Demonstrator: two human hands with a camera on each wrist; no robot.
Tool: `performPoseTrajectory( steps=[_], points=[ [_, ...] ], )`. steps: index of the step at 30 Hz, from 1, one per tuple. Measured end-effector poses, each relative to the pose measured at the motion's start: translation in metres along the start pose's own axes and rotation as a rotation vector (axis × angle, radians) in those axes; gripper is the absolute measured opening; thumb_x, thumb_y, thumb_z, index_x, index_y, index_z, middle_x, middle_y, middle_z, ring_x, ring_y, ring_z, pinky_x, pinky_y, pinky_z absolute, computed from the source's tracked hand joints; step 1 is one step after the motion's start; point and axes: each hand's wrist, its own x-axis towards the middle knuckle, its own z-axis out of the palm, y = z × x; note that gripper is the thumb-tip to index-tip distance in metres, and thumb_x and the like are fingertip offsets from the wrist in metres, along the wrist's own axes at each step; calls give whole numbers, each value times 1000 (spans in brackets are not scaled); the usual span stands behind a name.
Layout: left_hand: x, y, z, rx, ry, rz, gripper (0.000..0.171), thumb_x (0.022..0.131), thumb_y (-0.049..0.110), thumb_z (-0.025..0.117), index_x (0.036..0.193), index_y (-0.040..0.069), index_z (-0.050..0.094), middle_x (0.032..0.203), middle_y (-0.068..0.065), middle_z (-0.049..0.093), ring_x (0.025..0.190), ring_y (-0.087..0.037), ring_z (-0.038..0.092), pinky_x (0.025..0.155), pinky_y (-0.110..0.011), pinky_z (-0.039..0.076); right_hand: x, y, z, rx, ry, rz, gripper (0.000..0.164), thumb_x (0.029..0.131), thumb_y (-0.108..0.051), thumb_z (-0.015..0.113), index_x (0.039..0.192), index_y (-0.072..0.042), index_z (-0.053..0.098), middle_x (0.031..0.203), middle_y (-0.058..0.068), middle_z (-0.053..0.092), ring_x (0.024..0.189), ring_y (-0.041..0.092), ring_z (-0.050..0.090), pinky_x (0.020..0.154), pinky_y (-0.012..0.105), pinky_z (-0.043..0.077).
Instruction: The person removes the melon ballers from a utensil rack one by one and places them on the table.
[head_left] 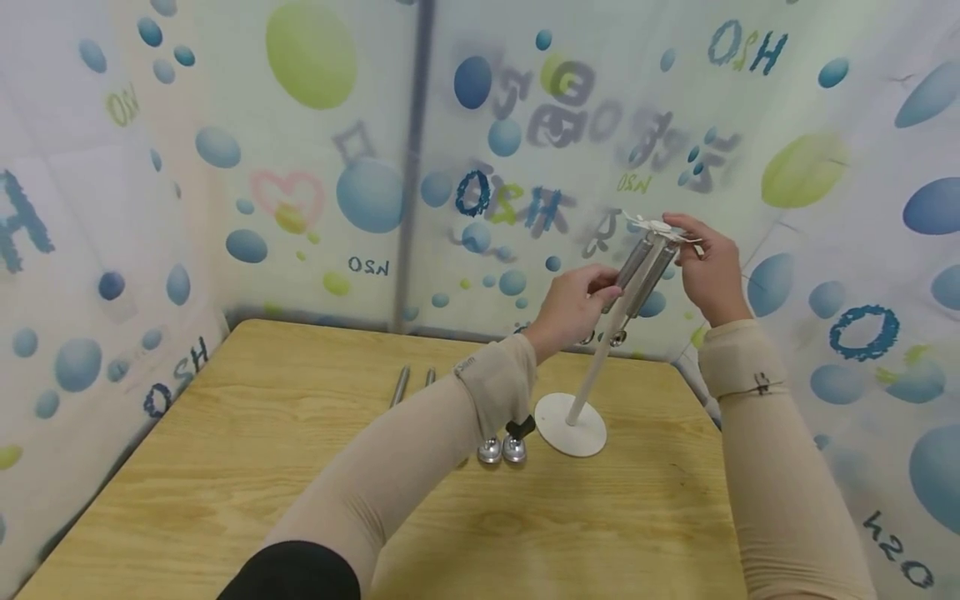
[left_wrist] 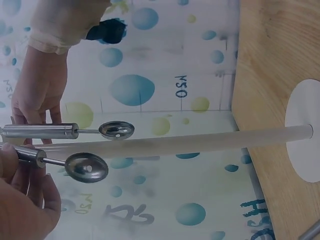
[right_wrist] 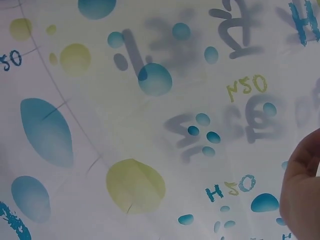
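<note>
A white utensil stand with a round base leans in the head view. From its hooked top two metal scoops with cylindrical handles hang side by side. My left hand pinches the handle of the nearer scoop between thumb and fingers. Behind it, the other scoop hangs close to the pole. At the top, my right hand grips the edge of the hooked part with thumb and forefinger; its fingertips are partly hidden. Only a bit of that hand enters the right wrist view.
On the wooden table lie shiny round metal bowls and slim metal handles, partly covered by my left forearm. Patterned curtain walls stand right behind and beside the table.
</note>
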Motion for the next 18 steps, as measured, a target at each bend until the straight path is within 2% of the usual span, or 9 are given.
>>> performPoseTrajectory(
  steps=[6, 9, 14, 18],
  points=[
    [-6, -1, -1, -8, 0, 22, 26, 103, 17, 60, 125, 7, 68, 108, -5, 73, 93, -7, 66, 77, -18, 52, 0, -2, 2, -10, -1, 4, 46, 105, 2, 39, 138, -16, 65, 145, -3, 58, 97, -1, 55, 74, 14, 46],
    [-10, -4, -2, 17, -2, 19, 26, 103, 17, 60, 125, 6, 68, 106, -5, 74, 92, -7, 66, 78, -17, 52, 0, -2, 1, -19, -1, 9, 47, 104, 2, 39, 138, -16, 65, 144, -3, 59, 92, -4, 55, 72, 13, 45],
    [-17, -13, -8, 35, 15, 11, 28, 103, 18, 61, 128, 6, 67, 105, -3, 73, 94, -8, 66, 80, -19, 53, 1, -3, 0, -38, 0, 3, 47, 103, 4, 39, 137, -14, 66, 144, 0, 60, 86, -8, 54, 70, 12, 45],
    [-21, -25, -18, 6, -3, 0, 33, 103, 20, 62, 133, 8, 64, 107, -3, 73, 94, -8, 66, 80, -23, 54, 1, -6, -1, -57, 0, 0, 47, 102, 5, 40, 137, -14, 65, 143, 2, 60, 85, -11, 53, 70, 11, 45]
  ],
)
